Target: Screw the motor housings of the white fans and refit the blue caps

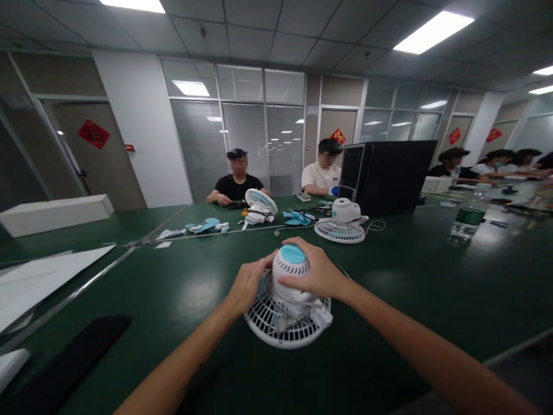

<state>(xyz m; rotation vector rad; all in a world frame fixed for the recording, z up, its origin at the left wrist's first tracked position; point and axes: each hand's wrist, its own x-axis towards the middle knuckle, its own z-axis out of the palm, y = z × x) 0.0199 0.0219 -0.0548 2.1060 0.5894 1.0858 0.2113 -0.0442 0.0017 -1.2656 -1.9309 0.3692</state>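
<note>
A small white electric fan [287, 291] stands in front of me, its round grille down on the table and its motor housing up, topped by a light blue cap. My right hand [322, 270] is closed around the right side of the housing, thumb across its front and fingers near the cap. On the left side, my left hand [247, 286] grips the housing, with fingertips partly hidden behind it. A white plug-like piece and a cord [318, 314] lie over the grille by the fan's base.
Beyond it, another fan [340, 230] lies grille-down, and a third [261, 206] is tilted. Light blue blades [206, 225] and small parts lie around them. A black computer case [395, 178], a water bottle [472, 213] and a dark pouch [71, 363] are on the table. Two people sit opposite.
</note>
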